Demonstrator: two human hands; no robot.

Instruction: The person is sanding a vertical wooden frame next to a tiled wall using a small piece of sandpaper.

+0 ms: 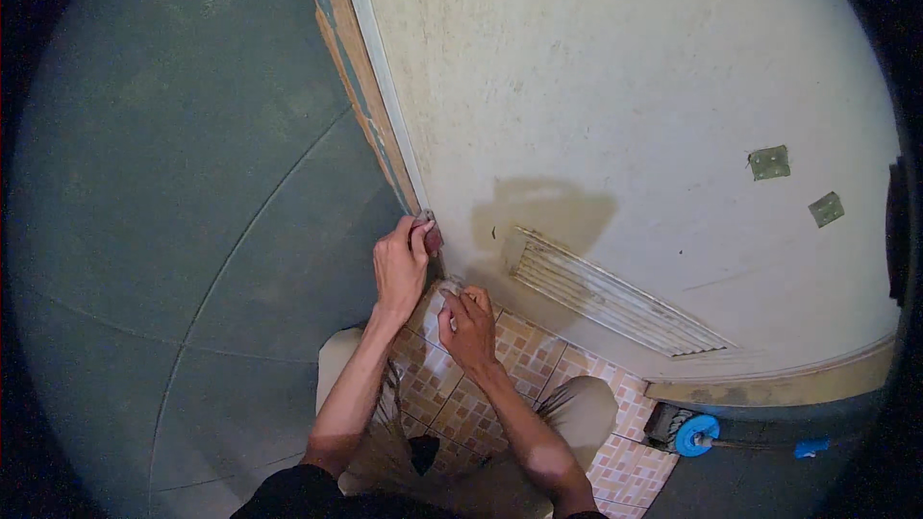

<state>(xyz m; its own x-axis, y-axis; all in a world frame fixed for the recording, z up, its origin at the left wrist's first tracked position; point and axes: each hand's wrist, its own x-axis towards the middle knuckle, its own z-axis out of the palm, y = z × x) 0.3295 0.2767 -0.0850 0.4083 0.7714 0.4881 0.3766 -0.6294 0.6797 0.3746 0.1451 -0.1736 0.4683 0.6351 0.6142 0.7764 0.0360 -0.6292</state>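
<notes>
Dark red block (432, 236) pinched in left hand (399, 264) at door (625, 86) edge; right hand (468, 329), fingers curled together, near door's lower left corner, grip unclear.

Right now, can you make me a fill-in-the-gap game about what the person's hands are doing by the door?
1. The left hand holds a small ____-coloured block against the edge of the door.
2. The slatted vent sits near the ____ of the door.
3. Under the right hand the floor is covered in small ____.
4. The round wheel-shaped thing by the wall is ____.

Missing words: red; bottom; tiles; blue
</notes>
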